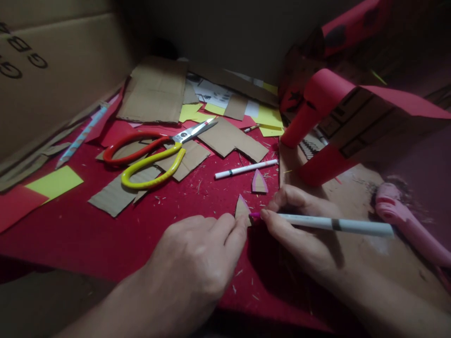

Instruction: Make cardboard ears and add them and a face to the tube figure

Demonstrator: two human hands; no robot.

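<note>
My left hand point(200, 251) is closed on a small pointed cardboard piece point(241, 206), pressing it near the red tabletop. A pink line runs along part of that piece's edge. In my right hand point(299, 220) is a white marker point(359, 226) with a dark band; its magenta tip touches or nearly touches the piece's right side. Just behind lies a second pointed cardboard piece point(260, 182), bordered in pink. A white marker cap or second pen point(246, 169) rests beyond it.
Scissors with red and yellow handles point(158, 157) lie left of centre among cardboard scraps point(234, 136) and yellow paper point(56, 183). On the right, a red paper and cardboard model point(320, 122) stands on a cardboard base point(373, 272), near a pink tool point(405, 218).
</note>
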